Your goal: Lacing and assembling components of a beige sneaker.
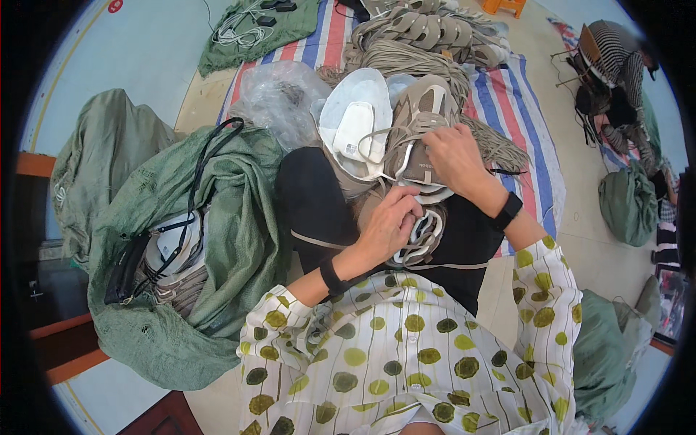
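Note:
A beige shoe upper [419,174] with pale laces lies over my lap, its toe pointing away from me. My right hand [457,156] is closed over the upper's right side, fingertips curled in at the lacing. At the near edge, my left hand [391,225] is closed, thumb and forefinger pressed together against the upper; its other fingers are curled under. Exactly what lies between the fingertips is hidden. Left of the upper rests a white-lined shoe upper [366,94], lining side up. Another upper with a white edge [428,235] sits between my thighs.
A striped sheet [533,145] bears heaped shoe uppers [435,36] and beige lace bundles [500,145]. A clear plastic bag [279,90] lies left of them. The green woven sack [246,210] at my left holds more uppers. Another person [616,58] sits far right, near a green sack [629,203].

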A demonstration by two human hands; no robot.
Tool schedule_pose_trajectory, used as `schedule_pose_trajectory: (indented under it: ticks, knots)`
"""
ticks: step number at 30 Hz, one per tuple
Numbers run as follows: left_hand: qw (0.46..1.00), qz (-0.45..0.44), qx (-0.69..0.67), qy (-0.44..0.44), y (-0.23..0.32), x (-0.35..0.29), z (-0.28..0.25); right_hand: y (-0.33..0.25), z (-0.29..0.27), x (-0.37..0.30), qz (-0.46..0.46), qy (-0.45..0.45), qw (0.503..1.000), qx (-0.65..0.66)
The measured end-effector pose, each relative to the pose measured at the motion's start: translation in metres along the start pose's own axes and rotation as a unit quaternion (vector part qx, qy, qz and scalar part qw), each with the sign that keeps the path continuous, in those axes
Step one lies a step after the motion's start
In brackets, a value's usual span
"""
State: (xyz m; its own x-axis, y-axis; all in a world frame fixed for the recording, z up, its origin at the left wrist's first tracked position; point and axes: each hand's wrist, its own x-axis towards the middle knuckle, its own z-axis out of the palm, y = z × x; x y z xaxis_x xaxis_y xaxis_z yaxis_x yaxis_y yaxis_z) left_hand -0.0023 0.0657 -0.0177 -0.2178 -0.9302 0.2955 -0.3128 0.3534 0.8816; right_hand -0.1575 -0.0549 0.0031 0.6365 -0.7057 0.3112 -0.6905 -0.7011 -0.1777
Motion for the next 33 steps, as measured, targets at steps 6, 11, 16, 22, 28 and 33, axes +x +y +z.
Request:
schedule_pose_trajectory:
  ticks: [6,11,16,22,28,33]
  knots:
    - [0.989,0.044,0.135,0.039,0.004,0.017,-0.014,0.007,0.003,0.012,-0.016,-0.008,0.998,-0.053]
    - [0.976,0.028,0.189,0.1,-0.003,0.056,-0.02,0.025,-0.005,0.026,0.224,-0.04,0.877,0.423]
    - [0.949,0.035,0.298,0.095,-0.021,0.087,-0.007,0.019,-0.004,0.026,0.248,-0.013,0.732,0.635]
    - [0.929,0.07,0.36,0.041,-0.032,0.105,0.001,0.034,-0.002,0.008,0.268,0.026,0.695,0.667]
    - [0.908,-0.035,0.406,-0.098,-0.025,0.125,0.008,0.035,-0.003,-0.016,0.26,0.104,0.83,0.482]
    - [0.946,0.04,0.323,-0.006,-0.029,0.111,0.005,0.008,-0.01,-0.043,0.073,0.043,0.994,0.069]
